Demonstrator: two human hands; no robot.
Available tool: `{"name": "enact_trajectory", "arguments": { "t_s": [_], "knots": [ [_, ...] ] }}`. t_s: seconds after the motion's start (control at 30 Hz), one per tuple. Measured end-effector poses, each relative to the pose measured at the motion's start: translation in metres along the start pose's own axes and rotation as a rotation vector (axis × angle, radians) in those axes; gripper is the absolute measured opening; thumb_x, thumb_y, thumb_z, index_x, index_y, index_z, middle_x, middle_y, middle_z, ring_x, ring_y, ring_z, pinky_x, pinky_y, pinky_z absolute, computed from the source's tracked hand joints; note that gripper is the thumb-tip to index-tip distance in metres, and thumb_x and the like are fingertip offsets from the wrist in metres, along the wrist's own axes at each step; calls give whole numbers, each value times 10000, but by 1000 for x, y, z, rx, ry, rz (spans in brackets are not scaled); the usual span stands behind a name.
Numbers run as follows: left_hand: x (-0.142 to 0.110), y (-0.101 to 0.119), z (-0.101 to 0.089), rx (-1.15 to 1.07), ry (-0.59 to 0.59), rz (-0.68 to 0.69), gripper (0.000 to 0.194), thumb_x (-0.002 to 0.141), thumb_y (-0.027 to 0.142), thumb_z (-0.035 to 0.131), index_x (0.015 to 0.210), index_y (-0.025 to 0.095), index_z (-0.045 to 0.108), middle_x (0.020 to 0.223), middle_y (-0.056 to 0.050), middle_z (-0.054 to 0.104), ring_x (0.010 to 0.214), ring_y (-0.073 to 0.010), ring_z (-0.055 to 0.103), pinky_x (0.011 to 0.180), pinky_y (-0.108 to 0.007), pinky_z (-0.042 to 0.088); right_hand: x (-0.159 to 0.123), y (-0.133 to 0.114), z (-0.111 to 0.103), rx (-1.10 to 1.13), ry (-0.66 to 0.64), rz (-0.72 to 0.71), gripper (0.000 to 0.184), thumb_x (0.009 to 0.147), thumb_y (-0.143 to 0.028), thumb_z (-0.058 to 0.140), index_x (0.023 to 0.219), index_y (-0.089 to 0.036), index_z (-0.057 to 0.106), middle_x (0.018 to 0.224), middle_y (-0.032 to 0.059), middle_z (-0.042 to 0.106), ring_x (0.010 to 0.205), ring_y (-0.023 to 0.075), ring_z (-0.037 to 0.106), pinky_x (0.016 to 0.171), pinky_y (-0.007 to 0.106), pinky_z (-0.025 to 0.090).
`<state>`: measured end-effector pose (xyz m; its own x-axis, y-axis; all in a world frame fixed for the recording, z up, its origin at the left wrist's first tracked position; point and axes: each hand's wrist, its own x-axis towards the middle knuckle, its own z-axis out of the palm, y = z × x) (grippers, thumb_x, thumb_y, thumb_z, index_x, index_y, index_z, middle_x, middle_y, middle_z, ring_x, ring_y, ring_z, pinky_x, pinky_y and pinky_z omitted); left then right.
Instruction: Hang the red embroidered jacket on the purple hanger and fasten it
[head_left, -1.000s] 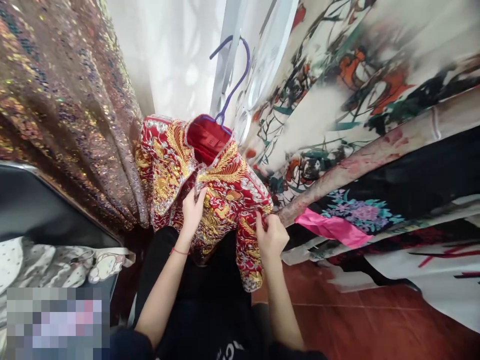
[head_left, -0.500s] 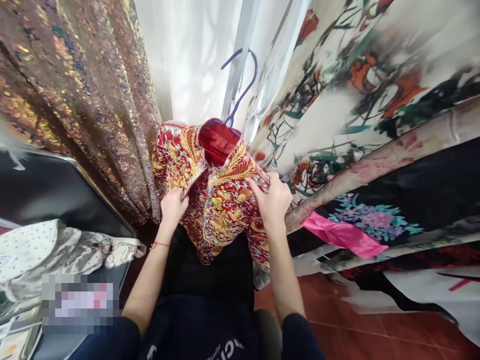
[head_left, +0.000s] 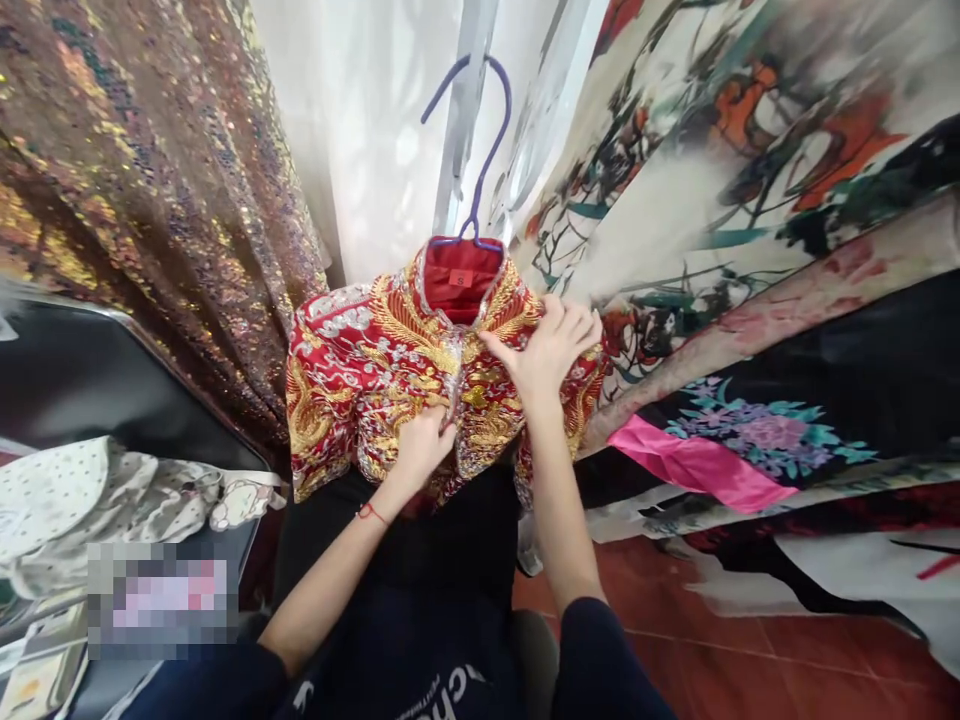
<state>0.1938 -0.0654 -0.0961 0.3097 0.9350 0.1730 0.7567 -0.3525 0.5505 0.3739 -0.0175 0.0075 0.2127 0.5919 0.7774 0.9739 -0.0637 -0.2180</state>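
A red jacket [head_left: 375, 370] with dense gold and silver embroidery hangs before me on a purple hanger [head_left: 496, 150]. Its stand-up collar shows a red lining with a small size label [head_left: 460, 279]. My left hand [head_left: 424, 448] is closed on the jacket's front edge, low at the middle, and a thin red cord circles that wrist. Spread fingers and a stretched-out thumb mark my right hand [head_left: 546, 355], which lies flat against the jacket's upper chest near the shoulder. The two front edges meet at the middle below the collar.
A sequined cloth [head_left: 150, 200] hangs at the left. Below it, a black chair [head_left: 67, 380] bears a dotted fabric bag [head_left: 135, 500]. On the right are a floral-painted cloth [head_left: 675, 190], black fabric with flowers, and a pink ribbon [head_left: 697, 465]. Reddish tiles [head_left: 675, 640] cover the floor.
My left hand has drawn its front edge rightward to the middle, closing the gap below the collar. My right hand has moved slightly up, its fingers now spread. The jacket faces me more squarely.
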Motion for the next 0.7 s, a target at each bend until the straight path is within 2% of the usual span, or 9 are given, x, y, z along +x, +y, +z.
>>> {"name": "enact_trajectory", "arguments": {
  "t_s": [0.07,0.17,0.27,0.33,0.4,0.5,0.53,0.6,0.7],
  "knots": [
    [15,-13,3,-4,25,-14,108,906,228,534,830,192,602,774,-62,664,691,-211,619,633,-296,345,-2,-14,12,-15,-45,55,919,877,-792,412,1430,-60,454,1429,292,431,1418,456,300,1130,739,177],
    [25,-34,4,-23,64,-18,88,905,226,540,826,200,569,798,-45,646,720,-191,605,666,-280,360,-16,-29,19,-56,-75,98,979,906,-726,419,1534,12,279,1587,338,216,1529,466,98,1153,721,176],
    [17,-54,7,-57,119,-30,122,900,269,576,809,209,521,809,-9,618,733,-152,581,698,-246,373,-55,-41,20,-66,-60,78,967,915,-699,429,1538,20,251,1606,355,161,1547,454,61,1154,689,214],
    [6,-68,13,-69,176,-84,206,902,318,590,768,212,475,747,14,563,694,-136,544,682,-235,357,-94,-49,26,-30,-37,59,946,884,-718,480,1484,-1,340,1575,365,214,1531,455,115,1132,679,251],
    [-5,-82,21,-65,238,-169,278,891,344,606,725,216,425,674,32,486,644,-132,493,650,-241,318,-132,-54,36,17,2,84,825,843,-735,553,1332,-73,509,1481,341,369,1473,460,232,1092,672,285],
    [-14,-100,31,-57,285,-262,335,857,352,646,697,217,384,653,33,456,630,-133,462,630,-251,261,-170,-59,53,21,25,163,516,885,-659,570,998,-159,633,1132,232,629,1185,375,527,1004,577,357],
    [-16,-104,33,-60,281,-277,345,842,341,660,689,216,377,647,32,459,624,-133,457,624,-253,247,-176,-60,57,19,-23,159,440,921,-607,550,902,-175,635,990,175,664,1044,317,585,965,516,377],
    [-20,-112,36,-74,260,-290,347,818,296,667,665,214,366,616,32,458,595,-131,439,611,-255,227,-178,-62,61,9,-172,127,392,968,-508,507,762,-193,617,758,77,652,802,221,600,875,409,384],
    [-28,-117,39,-108,239,-283,341,812,242,632,634,213,343,585,31,441,570,-129,424,608,-251,233,-166,-65,62,-13,-362,160,382,953,-471,519,718,-188,620,662,46,642,664,180,576,795,351,363]
  ]
}}
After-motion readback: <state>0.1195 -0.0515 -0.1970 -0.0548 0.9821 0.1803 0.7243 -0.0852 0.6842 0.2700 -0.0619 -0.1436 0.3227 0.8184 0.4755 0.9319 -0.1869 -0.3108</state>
